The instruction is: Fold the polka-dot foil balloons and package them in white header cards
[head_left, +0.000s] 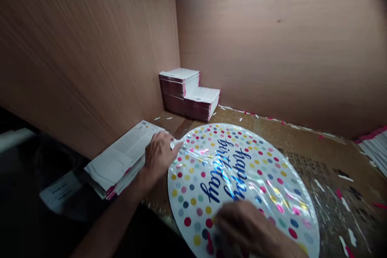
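A large round white board with coloured dots and blue "happy birthday" lettering lies under shiny clear wrap. At its upper left edge, my left hand pinches a bit of the clear wrap between thumb and fingers. Over the lower part of the board is my right hand, blurred, its fingers curled in; whatever it may hold is hidden. Left of the board, a stack of flat white sheets lies beside my left hand.
Folded white and pink packs are piled in the back corner against wooden panels. More white and pink sheets stand at the right edge. Paper scraps litter the brown cardboard surface.
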The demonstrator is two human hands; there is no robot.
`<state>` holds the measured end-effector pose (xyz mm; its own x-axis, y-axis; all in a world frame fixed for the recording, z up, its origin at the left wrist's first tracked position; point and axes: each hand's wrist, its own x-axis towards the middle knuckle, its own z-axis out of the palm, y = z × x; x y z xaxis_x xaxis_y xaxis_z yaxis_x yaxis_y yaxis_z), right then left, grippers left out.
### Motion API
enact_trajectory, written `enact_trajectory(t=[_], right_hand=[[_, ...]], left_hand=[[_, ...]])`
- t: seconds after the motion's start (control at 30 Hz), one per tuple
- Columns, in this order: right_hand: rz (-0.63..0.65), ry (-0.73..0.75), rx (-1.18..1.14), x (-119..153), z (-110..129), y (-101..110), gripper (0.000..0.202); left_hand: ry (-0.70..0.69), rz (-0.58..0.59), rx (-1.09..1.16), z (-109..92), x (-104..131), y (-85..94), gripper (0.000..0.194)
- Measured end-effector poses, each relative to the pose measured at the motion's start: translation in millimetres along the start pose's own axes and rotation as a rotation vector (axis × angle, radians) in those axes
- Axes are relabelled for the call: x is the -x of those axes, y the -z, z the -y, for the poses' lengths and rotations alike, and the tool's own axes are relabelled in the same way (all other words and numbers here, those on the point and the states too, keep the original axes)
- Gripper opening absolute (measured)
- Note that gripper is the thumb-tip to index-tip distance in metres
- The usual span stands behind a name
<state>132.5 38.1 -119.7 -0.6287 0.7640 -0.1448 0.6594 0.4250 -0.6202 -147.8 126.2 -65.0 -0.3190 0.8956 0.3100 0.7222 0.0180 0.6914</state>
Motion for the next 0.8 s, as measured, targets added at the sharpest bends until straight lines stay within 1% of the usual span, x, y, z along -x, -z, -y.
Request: enact_trajectory(t=[0.03,0.07,0.1,0.13,0.17,0.23,0.27,0.33,0.4,0.47,0.53,0.6,0.63,0.67,0.7,0.73,0.8], right_hand=[[-0.012,0.017,0.068,-16.8,13.4,7.4,0.046],[-0.054,0.02,0.146,-38.5,27.6,13.8,0.047],[-0.108,0.003,0.226,-63.4,42.4,18.1,0.047],[-0.154,-0.038,0.306,-89.3,57.5,20.0,0.046],[-0.169,-0.095,0.377,-114.5,72.5,19.2,0.046],[-0.134,-0.173,0.436,-156.9,99.7,12.0,0.036],[-0.124,-0.191,0.436,-172.6,110.7,7.0,0.029],[-0.116,-0.213,0.405,-193.3,125.1,-1.5,0.018],[-0.135,-0.228,0.357,-202.3,127.5,-4.4,0.016],[-0.171,-0.247,0.296,-202.8,118.4,-1.2,0.018],[-0.216,-0.275,0.217,-198.0,100.8,5.1,0.019],[-0.254,-0.306,0.109,-191.3,80.1,10.3,0.018],[-0.263,-0.316,0.042,-188.4,70.6,11.4,0.02],[-0.263,-0.322,-0.034,-186.2,62.4,11.3,0.025],[-0.254,-0.323,-0.117,-184.6,56.0,10.2,0.03],[-0.241,-0.321,-0.204,-183.7,51.5,8.3,0.034],[-0.224,-0.318,-0.372,-181.9,47.0,4.0,0.034]], left_hand=[[-0.013,-0.002,-0.256,8.3,34.9,-0.9,0.022],[0.005,0.026,-0.44,14.8,64.3,-2.2,0.026],[0.024,0.045,-0.562,19.5,87.4,-4.3,0.029],[0.039,0.064,-0.629,22.3,103.8,-7.2,0.031],[0.038,0.082,-0.644,23.5,114.3,-10.7,0.031],[-0.007,0.102,-0.578,21.8,121.7,-17.7,0.026],[-0.035,0.101,-0.532,19.7,121.5,-20.2,0.024],[-0.071,0.08,-0.464,15.7,119.1,-21.6,0.022],[-0.091,0.066,-0.435,14.9,117.4,-18.4,0.022],[-0.104,0.088,-0.407,18.1,115.7,-12.6,0.022],[-0.111,0.086,-0.341,22.3,110.7,-7.2,0.027],[-0.128,0.029,-0.246,23.3,99.3,-4.5,0.028],[-0.146,0.011,-0.203,21.9,91.1,-4.7,0.027],[-0.163,0.023,-0.182,19.6,81.4,-6.1,0.027],[-0.174,0.074,-0.201,16.8,71.0,-8.6,0.029],[-0.174,0.15,-0.255,14.1,60.5,-11.8,0.032],[-0.155,0.315,-0.4,11.0,42.8,-19.0,0.035]])
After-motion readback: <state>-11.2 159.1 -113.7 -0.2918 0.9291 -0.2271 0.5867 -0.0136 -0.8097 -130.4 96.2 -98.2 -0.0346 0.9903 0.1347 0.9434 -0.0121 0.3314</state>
